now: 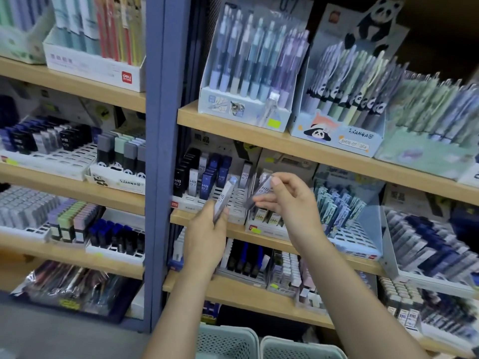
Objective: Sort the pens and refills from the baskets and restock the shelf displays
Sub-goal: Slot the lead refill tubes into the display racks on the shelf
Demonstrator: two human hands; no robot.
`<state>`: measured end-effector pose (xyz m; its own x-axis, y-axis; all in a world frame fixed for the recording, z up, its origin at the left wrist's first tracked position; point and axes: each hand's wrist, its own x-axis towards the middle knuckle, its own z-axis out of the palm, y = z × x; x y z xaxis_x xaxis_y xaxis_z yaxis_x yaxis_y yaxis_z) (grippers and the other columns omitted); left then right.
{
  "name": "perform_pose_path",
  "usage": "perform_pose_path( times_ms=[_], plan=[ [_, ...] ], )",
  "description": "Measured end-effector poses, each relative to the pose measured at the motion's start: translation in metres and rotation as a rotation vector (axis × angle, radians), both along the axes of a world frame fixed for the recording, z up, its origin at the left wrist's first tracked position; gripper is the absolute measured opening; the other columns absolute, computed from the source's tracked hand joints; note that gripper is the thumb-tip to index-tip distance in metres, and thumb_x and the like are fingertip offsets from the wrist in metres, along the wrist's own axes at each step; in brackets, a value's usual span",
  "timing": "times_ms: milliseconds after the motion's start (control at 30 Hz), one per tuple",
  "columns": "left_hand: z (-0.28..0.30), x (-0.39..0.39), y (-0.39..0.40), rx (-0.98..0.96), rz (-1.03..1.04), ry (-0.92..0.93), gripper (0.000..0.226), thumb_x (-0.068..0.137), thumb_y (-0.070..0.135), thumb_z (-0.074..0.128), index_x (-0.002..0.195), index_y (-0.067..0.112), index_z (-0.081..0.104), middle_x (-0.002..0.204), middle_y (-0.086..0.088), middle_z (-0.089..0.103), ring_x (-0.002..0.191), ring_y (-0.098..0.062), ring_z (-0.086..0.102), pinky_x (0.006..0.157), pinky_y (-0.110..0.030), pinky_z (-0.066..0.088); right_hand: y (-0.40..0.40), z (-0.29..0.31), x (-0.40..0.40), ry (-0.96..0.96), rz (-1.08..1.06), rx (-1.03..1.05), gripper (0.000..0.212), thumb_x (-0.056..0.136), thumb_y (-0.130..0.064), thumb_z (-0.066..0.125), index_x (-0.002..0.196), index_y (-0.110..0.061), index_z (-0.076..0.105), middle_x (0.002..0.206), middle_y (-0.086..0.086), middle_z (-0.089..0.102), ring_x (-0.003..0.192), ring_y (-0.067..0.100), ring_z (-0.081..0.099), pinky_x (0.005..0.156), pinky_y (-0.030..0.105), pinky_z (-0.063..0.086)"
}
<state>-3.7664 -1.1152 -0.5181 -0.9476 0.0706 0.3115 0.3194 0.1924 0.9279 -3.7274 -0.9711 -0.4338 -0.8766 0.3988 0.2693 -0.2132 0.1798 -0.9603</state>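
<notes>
Two grey HB refill cases, tilted, before slotted tray.

Both your arms reach forward and up. Your left hand curls its fingers around something thin. Your right hand is higher and pinches with thumb and fingertips.

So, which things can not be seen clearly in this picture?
Head view only:
- Baskets: cut off by the bottom edge, contents unseen.
- Right shelf boxes: blurred, labels unreadable.
- Lead case in left hand: lower end hidden by fingers.
- Case in right hand: motion-blurred.
</notes>
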Motion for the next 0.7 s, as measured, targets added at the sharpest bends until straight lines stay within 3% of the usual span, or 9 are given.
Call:
perform_pose_path(
  times_ms=[133,267,400,567,700],
  plan=[
    [-0.005,0.004,0.0,-0.006,-0.03,0.024,0.015,0.101,0.038,0.052,0.097,0.027,0.061,0.078,0.001,0.061,0.067,-0.018,0.061,0.061,-0.037,0.052,-0.011,-0.009,0.001,0.002,0.037,-0.027,0.013,0.101,-0.016,0.055,0.109,-0.011,0.064,0.105,0.012,0.069,0.086,0.025,0.075,0.077,0.032,0.061],
    [-0.003,0.001,-0.007,0.259,-0.078,-0.191,0.014,0.101,0.034,0.056,0.096,0.022,0.062,0.071,-0.003,0.063,0.053,-0.012,0.061,0.053,-0.028,0.051,-0.01,0.001,-0.009,0.016,0.005,0.025,0.016,0.101,-0.014,0.057,0.112,-0.006,0.064,0.105,0.014,0.068,0.082,0.023,0.075,0.075,0.028,0.061],
    [-0.001,0.0,-0.009,0.447,-0.118,-0.308,0.011,0.101,0.028,0.059,0.103,0.019,0.064,0.073,0.001,0.064,0.052,-0.016,0.061,0.047,-0.026,0.049,-0.017,0.013,-0.027,-0.023,0.062,0.092,0.008,0.102,-0.014,0.054,0.104,-0.014,0.062,0.105,0.014,0.066,0.082,0.024,0.075,0.079,0.036,0.062],
    [0.002,0.0,-0.006,0.53,-0.135,-0.338,0.014,0.101,0.027,0.059,0.107,0.016,0.065,0.078,-0.005,0.066,0.048,-0.014,0.061,0.044,-0.022,0.048,-0.023,0.005,-0.045,-0.091,0.149,-0.152,0.007,0.1,-0.015,0.058,0.106,-0.011,0.059,0.11,0.012,0.066,0.094,0.022,0.074,0.087,0.031,0.059],
    [-0.001,-0.001,-0.012,0.551,-0.094,-0.339,0.016,0.101,0.028,0.059,0.11,0.017,0.066,0.076,-0.004,0.066,0.048,-0.014,0.06,0.045,-0.023,0.048,-0.044,-0.014,-0.06,-0.064,0.06,-0.108,0.008,0.102,-0.016,0.054,0.099,-0.02,0.061,0.105,0.003,0.068,0.092,0.016,0.074,0.087,0.03,0.059]
  ],
)
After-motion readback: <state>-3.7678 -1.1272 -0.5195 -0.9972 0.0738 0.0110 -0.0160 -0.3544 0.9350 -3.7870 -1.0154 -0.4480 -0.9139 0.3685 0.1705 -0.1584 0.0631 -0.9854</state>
